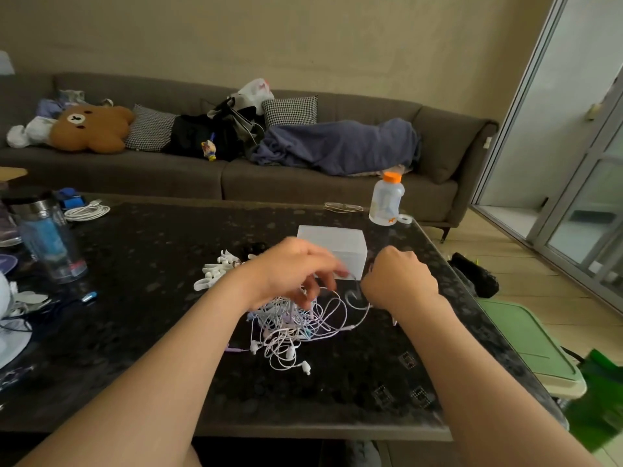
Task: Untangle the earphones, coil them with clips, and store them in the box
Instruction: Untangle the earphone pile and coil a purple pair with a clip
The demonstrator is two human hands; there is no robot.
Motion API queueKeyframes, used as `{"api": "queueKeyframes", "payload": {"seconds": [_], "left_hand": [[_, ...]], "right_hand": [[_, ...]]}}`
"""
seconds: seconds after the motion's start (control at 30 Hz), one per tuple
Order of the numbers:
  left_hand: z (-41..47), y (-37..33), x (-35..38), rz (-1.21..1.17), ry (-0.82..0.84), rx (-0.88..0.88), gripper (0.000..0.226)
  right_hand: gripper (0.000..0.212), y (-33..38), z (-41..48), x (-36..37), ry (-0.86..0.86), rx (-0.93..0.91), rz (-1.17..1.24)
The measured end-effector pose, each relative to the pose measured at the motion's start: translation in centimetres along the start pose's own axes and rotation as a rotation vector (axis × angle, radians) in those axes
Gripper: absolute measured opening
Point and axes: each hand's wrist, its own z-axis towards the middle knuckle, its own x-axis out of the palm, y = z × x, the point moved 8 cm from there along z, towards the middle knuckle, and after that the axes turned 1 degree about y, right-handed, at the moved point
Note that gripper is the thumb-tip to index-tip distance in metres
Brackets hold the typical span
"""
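The left hand [296, 267] hovers just in front of the box [337, 244]. Its fingers curl down into the top of the earphones [290, 328] and pinch a strand, though they are blurred. The right hand [403, 281], at the box's right front corner, is clenched around one cord that loops out of the heap toward it.

The earphones lie as one dense knot of several white and pale purple cords on the counter [151, 332], in front of the box, with a few earbuds spilled on the side farthest from it.

The main risk, as I judge it, is pulling the hands apart while the held cord is threaded through other loops. That would cinch the knot tighter, or strain a thin wire at its earbud joint. A hard tug could also drag the whole heap along, or sweep it off the counter edge opposite the box.

The clips [215, 269] sit left of the box, close to the left forearm, so a wide elbow move could scatter them. The bottle [386, 200] behind the box looks safely clear.
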Motion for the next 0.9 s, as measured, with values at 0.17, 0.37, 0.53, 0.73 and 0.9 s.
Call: {"api": "queueKeyframes", "payload": {"seconds": [0.17,0.37,0.53,0.73,0.9], "left_hand": [[-2.4,1.3,4.8,0.126,0.582,-0.159,0.028],[-1.5,3.1,2.8,0.408,0.368,-0.212,0.036],[-0.2,4.0,-2.1,0.694,-0.112,-0.213,0.042],[0.0,5.9,-2.8,0.797,-0.097,-0.277,0.064],[0.2,6.1,-3.3,0.807,-0.11,-0.272,0.069]], "right_hand": [[0.024,0.7,-0.5,-0.1,-0.027,-0.094,-0.165],[0.028,3.0,0.7,2.9,0.022,-0.349,-0.081],[0.028,3.8,0.9,8.1,0.314,-0.521,-0.059],[0.047,3.9,1.9,9.6,0.356,-0.555,-0.05],[0.045,2.9,2.8,10.7,0.393,-0.501,-0.103]]}}
